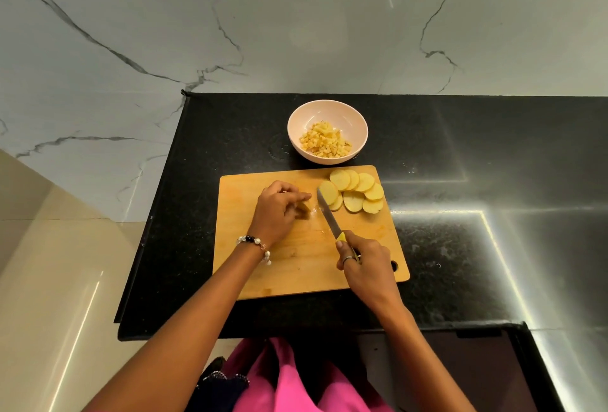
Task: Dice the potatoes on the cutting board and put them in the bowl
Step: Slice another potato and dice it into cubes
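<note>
My right grip [363, 263] is clamped round the yellow handle of the knife [330, 214], its blade angled across the wooden cutting board [296, 267] with the tip against the near potato slices [357, 191]. My left grip [279, 211] hovers over the board's middle, fingers curled; I cannot tell if it holds anything. Diced potato [325, 143] sits in the pale bowl [360, 125] on the black desk [230, 135] behind the board

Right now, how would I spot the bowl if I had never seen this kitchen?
Find the black counter below the marble wall, then the wooden board on it. Just past the board's far edge stands the bowl: round, pale pink, holding small yellow potato cubes, whereas the potato on the board is in flat round slices.
</note>
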A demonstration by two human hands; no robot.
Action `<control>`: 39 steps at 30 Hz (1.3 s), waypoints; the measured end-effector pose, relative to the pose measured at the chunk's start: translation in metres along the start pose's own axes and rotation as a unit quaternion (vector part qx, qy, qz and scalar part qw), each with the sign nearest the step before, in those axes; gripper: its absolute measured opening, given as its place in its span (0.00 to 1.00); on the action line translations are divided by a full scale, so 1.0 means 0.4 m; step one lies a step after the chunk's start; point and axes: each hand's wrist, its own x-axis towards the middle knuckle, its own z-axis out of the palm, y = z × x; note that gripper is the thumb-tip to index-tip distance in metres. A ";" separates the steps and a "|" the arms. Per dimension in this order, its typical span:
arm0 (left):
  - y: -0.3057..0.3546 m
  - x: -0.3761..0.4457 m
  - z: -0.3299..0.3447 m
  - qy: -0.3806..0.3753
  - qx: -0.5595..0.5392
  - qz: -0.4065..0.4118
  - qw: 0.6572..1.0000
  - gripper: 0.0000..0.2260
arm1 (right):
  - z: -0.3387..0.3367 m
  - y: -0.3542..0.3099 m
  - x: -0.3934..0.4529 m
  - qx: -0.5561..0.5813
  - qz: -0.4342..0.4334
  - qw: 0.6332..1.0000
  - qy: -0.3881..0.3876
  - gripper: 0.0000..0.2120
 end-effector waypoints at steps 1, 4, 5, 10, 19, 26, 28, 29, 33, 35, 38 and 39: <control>0.005 -0.002 0.003 -0.003 -0.010 -0.002 1.000 0.12 | 0.004 -0.002 -0.003 0.001 -0.005 1.000 -0.006 0.18; 0.014 -0.009 0.007 -0.016 -0.027 -0.013 0.999 0.15 | 0.013 -0.004 -0.014 -0.009 -0.017 1.000 -0.019 0.18; 0.015 -0.011 0.008 -0.022 -0.029 -0.020 0.999 0.18 | 0.015 -0.003 -0.016 -0.010 -0.018 1.000 -0.022 0.18; -0.003 -0.012 -0.010 -0.061 -0.013 -0.039 0.997 0.29 | 0.014 -0.013 -0.019 -0.015 -0.028 0.999 -0.008 0.15; -0.026 -0.028 0.007 -0.049 -0.018 -0.025 0.998 0.27 | 0.043 -0.047 -0.004 -0.098 -0.079 0.992 -0.012 0.15; -0.030 -0.027 0.016 -0.005 0.001 -0.015 1.000 0.26 | 0.055 -0.050 0.011 -0.148 -0.102 0.984 -0.016 0.16; -0.033 -0.028 0.017 0.008 -0.004 -0.016 1.000 0.26 | 0.056 -0.049 0.017 -0.153 -0.112 0.982 -0.018 0.15; -0.034 -0.030 0.017 0.014 -0.009 -0.016 1.000 0.25 | 0.058 -0.048 0.021 -0.155 -0.115 0.981 -0.019 0.14; -0.038 -0.032 0.023 0.030 -0.026 -0.009 0.999 0.24 | 0.068 -0.049 0.043 -0.181 -0.117 0.976 -0.029 0.09; -0.039 -0.032 0.024 0.032 -0.034 -0.011 0.999 0.24 | 0.081 -0.057 0.069 -0.204 -0.112 0.972 -0.035 0.09; -0.038 -0.032 0.025 0.033 -0.036 -0.007 0.999 0.23 | 0.103 -0.071 0.101 -0.233 -0.100 0.966 -0.039 0.12; -0.037 -0.032 0.025 0.034 -0.034 -0.006 0.999 0.23 | 0.111 -0.071 0.102 -0.241 -0.102 0.964 -0.042 0.13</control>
